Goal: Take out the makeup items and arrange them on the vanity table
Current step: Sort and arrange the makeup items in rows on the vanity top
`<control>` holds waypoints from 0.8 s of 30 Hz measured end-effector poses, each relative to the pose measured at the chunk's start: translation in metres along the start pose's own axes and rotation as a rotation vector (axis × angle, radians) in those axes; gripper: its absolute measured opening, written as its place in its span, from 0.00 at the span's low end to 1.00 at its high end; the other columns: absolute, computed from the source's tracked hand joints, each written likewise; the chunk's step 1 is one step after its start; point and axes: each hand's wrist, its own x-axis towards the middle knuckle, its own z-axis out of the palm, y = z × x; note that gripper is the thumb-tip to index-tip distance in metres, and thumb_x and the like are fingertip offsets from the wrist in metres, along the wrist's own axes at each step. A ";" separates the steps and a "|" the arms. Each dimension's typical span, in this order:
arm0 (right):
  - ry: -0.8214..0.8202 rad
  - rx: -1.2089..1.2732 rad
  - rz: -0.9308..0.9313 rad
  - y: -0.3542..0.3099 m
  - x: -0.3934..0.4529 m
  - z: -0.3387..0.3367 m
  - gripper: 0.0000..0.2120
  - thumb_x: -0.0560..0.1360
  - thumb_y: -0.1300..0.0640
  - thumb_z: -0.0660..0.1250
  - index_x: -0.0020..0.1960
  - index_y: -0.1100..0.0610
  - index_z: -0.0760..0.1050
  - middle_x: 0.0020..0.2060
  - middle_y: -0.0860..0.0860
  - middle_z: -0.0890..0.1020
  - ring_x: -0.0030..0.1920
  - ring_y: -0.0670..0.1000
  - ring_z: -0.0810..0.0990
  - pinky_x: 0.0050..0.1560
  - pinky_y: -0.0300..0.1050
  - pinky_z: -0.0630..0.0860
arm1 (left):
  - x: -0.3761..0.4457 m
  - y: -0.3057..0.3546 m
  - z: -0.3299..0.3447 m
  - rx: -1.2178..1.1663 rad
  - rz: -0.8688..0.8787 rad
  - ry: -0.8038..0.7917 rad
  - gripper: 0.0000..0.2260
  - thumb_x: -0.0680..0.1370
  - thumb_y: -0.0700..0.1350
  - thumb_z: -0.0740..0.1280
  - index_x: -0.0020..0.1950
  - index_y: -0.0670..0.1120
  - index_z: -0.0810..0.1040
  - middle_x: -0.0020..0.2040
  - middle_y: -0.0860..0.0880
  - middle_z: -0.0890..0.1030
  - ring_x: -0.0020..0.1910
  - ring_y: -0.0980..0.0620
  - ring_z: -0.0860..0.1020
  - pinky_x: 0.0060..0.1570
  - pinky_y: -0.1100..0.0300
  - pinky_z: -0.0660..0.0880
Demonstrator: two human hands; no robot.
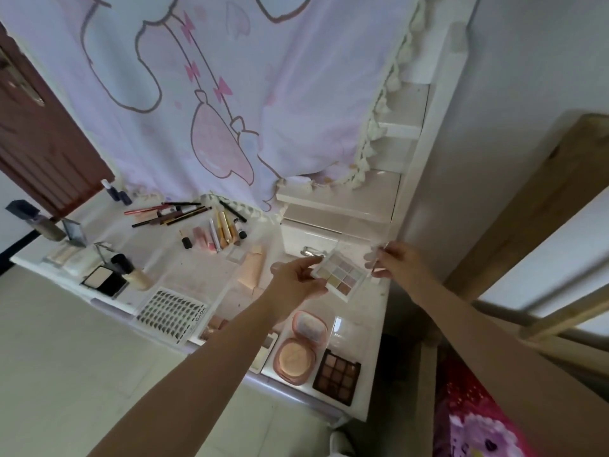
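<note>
A pale eyeshadow palette [342,273] with nine light pans hangs just above the white vanity table [357,319]. My left hand [295,280] grips its left edge from below. My right hand [397,260] pinches the palette's clear lid [374,258] at the right, lifted upright. Laid out on the table are a dark brown eyeshadow palette [336,374], a pink open powder compact [301,344], a false-lash card [171,313], a black compact [103,280], pencils [171,212] and lip tubes [219,232].
A pink cartoon curtain [230,94] hangs behind the table. White shelves [342,199] stand at the back right. A brown door [43,136] is at the left, a wooden bed frame [534,225] and red bedding [471,417] at the right. A peach tube [253,267] lies mid-table.
</note>
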 end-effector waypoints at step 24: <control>-0.044 -0.410 0.256 0.098 0.044 0.002 0.13 0.79 0.57 0.58 0.56 0.65 0.74 0.51 0.63 0.78 0.53 0.59 0.77 0.56 0.50 0.74 | 0.091 -0.068 0.053 1.127 -0.180 -0.319 0.19 0.74 0.40 0.67 0.62 0.39 0.69 0.59 0.41 0.76 0.58 0.43 0.74 0.54 0.55 0.71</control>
